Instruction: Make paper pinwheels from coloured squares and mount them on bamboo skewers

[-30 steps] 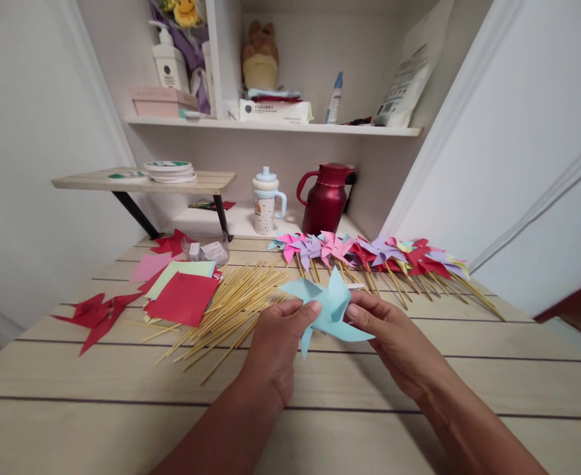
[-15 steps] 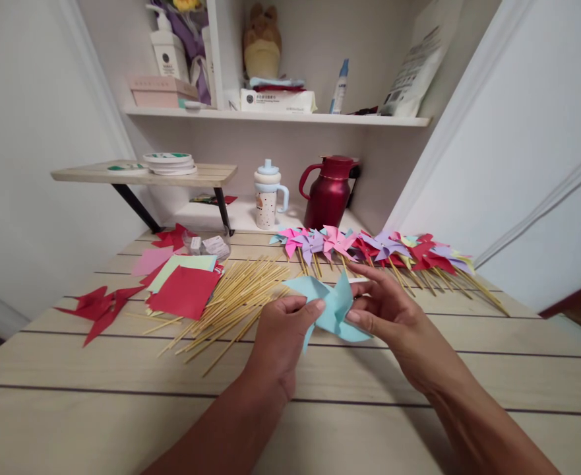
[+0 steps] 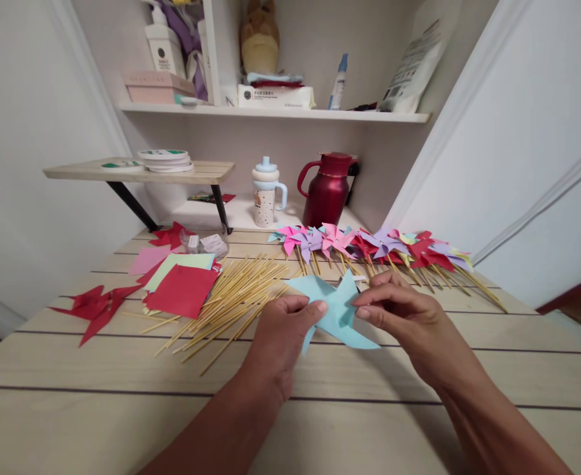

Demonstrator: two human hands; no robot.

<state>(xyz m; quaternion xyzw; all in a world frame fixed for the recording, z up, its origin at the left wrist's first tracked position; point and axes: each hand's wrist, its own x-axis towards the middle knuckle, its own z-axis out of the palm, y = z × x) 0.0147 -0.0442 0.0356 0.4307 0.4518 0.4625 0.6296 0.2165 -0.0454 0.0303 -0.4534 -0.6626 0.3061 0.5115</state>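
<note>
A light blue paper pinwheel [image 3: 337, 307] is held above the table, its blades folded in toward the middle. My left hand [image 3: 283, 330] grips its left side, thumb pressed on top of the paper near the centre. At the right edge, the thumb and index finger of my right hand [image 3: 399, 313] pinch close together against a blade. Whether anything small sits between those fingertips is hidden. Thin wooden sticks [image 3: 241, 290] lie in a loose pile left of the pinwheel. Behind it rests a row of finished pinwheels [image 3: 337, 239] on sticks, in several colours.
Paper squares [image 3: 184, 290], a red folded paper pinwheel [image 3: 95, 307] and a small clear plastic box [image 3: 208, 244] lie to the left. At the back stand a cup [image 3: 265, 194], a red jug [image 3: 326, 191] and a small raised shelf [image 3: 211, 171].
My right hand has shifted slightly right, its fingertips now at the pinwheel's edge and its fingers more curled. The lower right blade shows more fully. My left hand keeps its grip.
</note>
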